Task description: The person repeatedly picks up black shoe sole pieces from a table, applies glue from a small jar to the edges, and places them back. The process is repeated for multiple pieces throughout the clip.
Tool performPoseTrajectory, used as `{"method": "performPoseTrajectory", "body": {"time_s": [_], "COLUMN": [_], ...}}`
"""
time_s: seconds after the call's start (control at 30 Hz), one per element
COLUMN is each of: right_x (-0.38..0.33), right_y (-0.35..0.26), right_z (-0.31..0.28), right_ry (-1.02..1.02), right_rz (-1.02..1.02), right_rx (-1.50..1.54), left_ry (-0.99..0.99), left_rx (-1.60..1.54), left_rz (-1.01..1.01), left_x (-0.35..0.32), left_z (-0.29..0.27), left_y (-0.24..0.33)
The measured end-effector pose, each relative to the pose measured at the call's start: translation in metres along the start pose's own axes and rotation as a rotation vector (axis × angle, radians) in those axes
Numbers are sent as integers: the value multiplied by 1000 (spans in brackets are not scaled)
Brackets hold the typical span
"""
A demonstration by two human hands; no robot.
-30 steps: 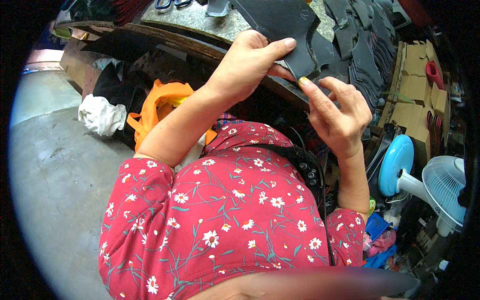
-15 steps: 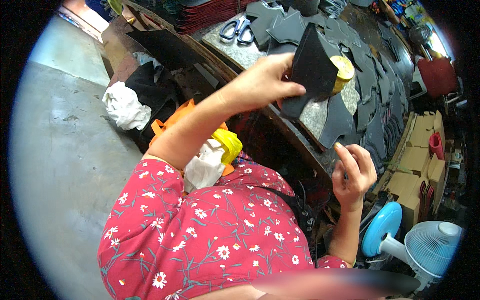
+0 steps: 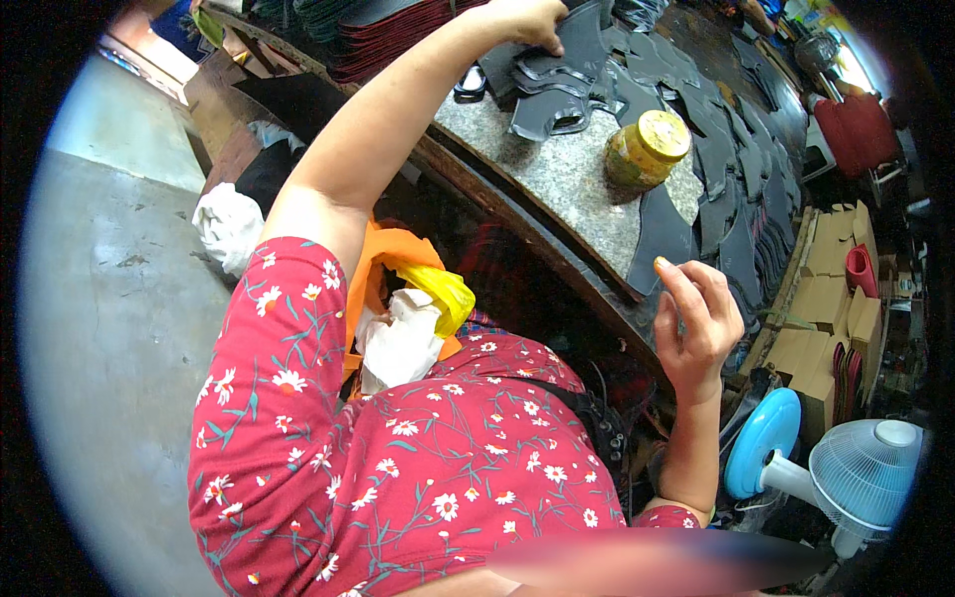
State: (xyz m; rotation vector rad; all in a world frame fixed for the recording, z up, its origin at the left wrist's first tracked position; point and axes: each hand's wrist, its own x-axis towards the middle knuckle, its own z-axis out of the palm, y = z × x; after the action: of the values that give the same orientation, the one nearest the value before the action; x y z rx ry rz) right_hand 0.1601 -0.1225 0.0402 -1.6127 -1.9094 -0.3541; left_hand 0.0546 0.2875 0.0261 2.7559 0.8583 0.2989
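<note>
Here, left hand [image 3: 522,18] fingers seemingly press flat on dark cut pieces [image 3: 562,75]; right hand [image 3: 699,323] loosely curled, holding nothing.

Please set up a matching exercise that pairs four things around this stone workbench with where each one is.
Things:
1. left hand
2. right hand
3. yellow-lidded glass jar
4. white and blue electric fan

Places:
a. standing on the speckled stone benchtop
b. low down, beside the cardboard boxes
c. raised at the bench's near edge, holding nothing
d. stretched out, resting on the dark cut leather pieces

Pairs: 1-d, 2-c, 3-a, 4-b
</note>
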Motion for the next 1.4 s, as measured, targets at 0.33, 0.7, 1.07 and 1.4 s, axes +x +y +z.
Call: {"method": "performPoseTrajectory", "body": {"time_s": [0.33, 0.7, 1.07, 1.4], "right_x": [13, 46, 113, 74], "right_y": [20, 51, 67, 63], "right_z": [-16, -3, 47, -15], "right_ry": [66, 110, -442, -246], "right_rz": [118, 274, 210, 99], "right_rx": [19, 258, -496, -334], "left_ry": [799, 560, 491, 535], "left_rx": [-168, -558, -1133, -689], "left_rz": [508, 513, 205, 452], "left_x": [-46, -84, -87, -106], "left_z": [14, 44, 45, 43], "left_y": [95, 142, 148, 157]}}
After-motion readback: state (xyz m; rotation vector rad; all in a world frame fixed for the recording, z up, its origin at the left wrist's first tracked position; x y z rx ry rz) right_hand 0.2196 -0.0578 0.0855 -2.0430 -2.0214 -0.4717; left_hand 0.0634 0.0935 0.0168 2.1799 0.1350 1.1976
